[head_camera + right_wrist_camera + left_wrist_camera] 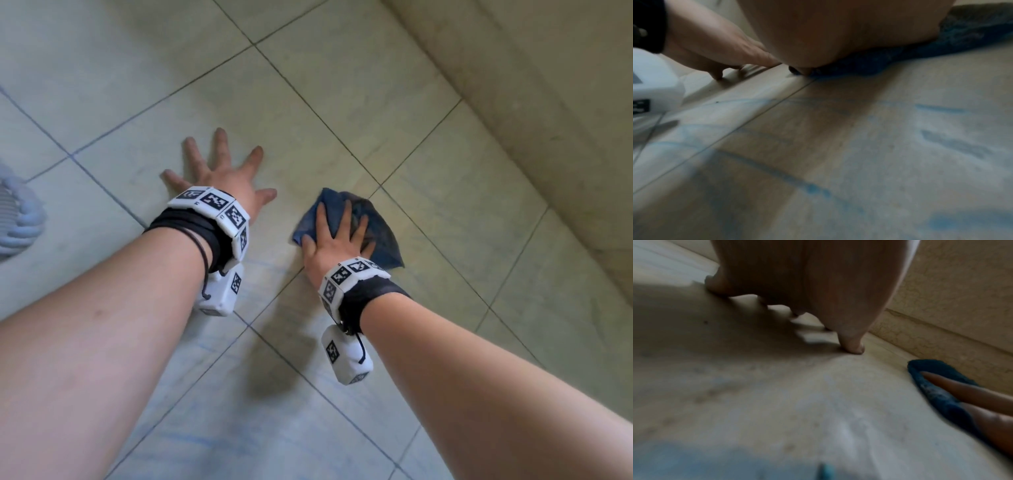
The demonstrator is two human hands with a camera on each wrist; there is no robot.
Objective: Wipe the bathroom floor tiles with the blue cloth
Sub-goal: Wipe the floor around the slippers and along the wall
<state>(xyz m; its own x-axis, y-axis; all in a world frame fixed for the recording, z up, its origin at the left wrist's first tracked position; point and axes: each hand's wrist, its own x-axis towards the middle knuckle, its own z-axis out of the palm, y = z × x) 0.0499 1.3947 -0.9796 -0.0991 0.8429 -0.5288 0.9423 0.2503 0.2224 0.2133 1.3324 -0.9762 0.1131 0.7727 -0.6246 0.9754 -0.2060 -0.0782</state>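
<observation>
**Wiping toward the wall with a flat palm**

I have my right hand (337, 236) spread flat on top of the blue cloth (378, 228), fingers straight and pressing it down on the floor tiles (308, 78); it is not gripping, only pushing. The cloth is bunched, lying where several grout lines cross, near the wall base (513, 113) that runs along the right edge of the floor. My left hand (222, 178) is open too, fingers fanned on a bare tile just beside the cloth, and I judge that it carries my weight.

To do this stroke well, I think I should keep the palm over the middle of the cloth, so that the loose folds do not roll under. In the right wrist view I see faint bluish streaks (807, 186) on the tiles nearer to me; I cannot tell whether they are wet marks or reflections. Overlapping passes seem wise. At the left edge there is a ribbed grey object (17, 216), only partly in view.
</observation>
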